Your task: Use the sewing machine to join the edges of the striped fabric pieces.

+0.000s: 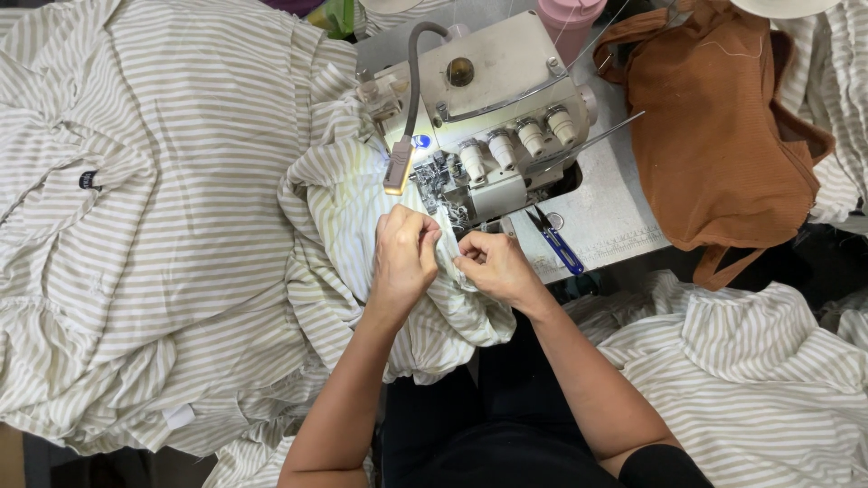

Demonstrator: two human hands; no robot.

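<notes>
My left hand (404, 255) and my right hand (493, 265) both pinch the edge of a beige-and-white striped garment (353, 226), close together just in front of the presser foot of a cream overlock sewing machine (488, 108). The fingers of both hands are closed on the fabric. A small lamp (398, 167) on a grey gooseneck lights the cloth beside my left hand. The striped cloth bunches over my lap below the hands.
A large heap of the same striped fabric (154, 217) covers the left side. More striped pieces (759, 370) lie at the lower right. An orange-brown bag (714, 136) sits right of the machine. Blue-handled snips (556, 242) lie on the grey machine table (615, 208).
</notes>
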